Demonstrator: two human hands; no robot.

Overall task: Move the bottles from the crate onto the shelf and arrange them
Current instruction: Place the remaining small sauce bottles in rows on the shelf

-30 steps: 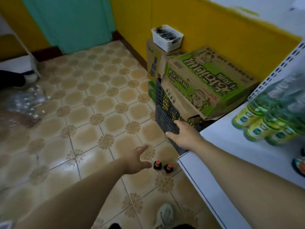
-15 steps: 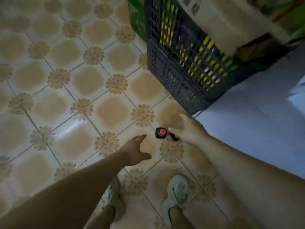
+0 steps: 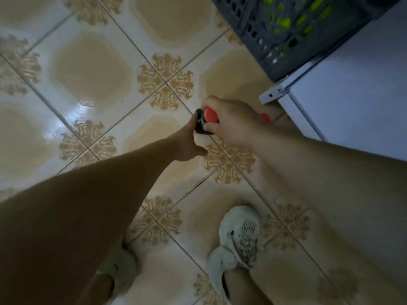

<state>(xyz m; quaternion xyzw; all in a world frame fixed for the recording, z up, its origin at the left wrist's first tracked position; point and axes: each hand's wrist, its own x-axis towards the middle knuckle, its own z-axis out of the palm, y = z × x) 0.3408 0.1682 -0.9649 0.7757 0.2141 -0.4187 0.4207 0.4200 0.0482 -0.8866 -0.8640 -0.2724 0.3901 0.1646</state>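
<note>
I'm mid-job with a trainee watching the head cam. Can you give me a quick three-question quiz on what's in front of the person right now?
1. True or false: the right hand grips a red-capped bottle.
2. How many red caps show? A: one. B: two. C: four.
3. Fill in: the grey crate sits at the top of the view, next to the corner of the white ___.

Key
1. True: its fingers curl round the bottle's top.
2. B: one is in the right hand, and a second cap peeks out beside its wrist.
3. shelf
</note>
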